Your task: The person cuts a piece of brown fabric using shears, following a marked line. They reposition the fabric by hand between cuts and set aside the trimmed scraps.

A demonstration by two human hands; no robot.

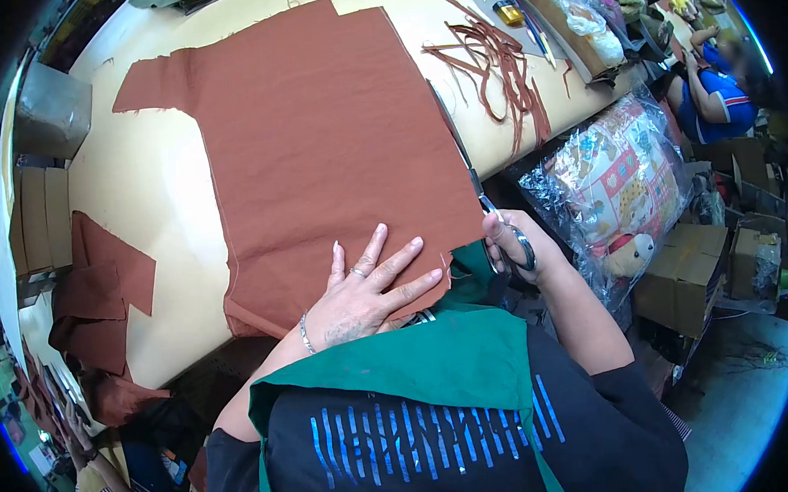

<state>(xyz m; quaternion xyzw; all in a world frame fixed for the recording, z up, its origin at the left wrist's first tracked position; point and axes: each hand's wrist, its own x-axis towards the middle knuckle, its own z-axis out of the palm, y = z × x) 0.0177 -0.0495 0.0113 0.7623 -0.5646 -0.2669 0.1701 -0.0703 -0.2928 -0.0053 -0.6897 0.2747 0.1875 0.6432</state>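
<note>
A large rust-brown cloth [326, 143] lies spread on the pale table [158, 169]. My left hand [365, 292] rests palm down on its near edge, fingers spread, with a ring and a bracelet on. At the cloth's right edge, my right hand [523, 244] is closed around the handles of the scissors [490, 207]. The scissors' long blades point away from me along that edge, partly hidden by the cloth. Thin brown offcut strips [500, 62] lie in a tangle beyond, to the right of the cloth.
Brown cloth pieces [111, 287] lie at the table's left. A yellow tape measure [507, 12] and pens sit at the back right. To the right are a plastic-wrapped bundle [622, 172] and cardboard boxes [685, 275]. One person sits at upper right, another at lower left.
</note>
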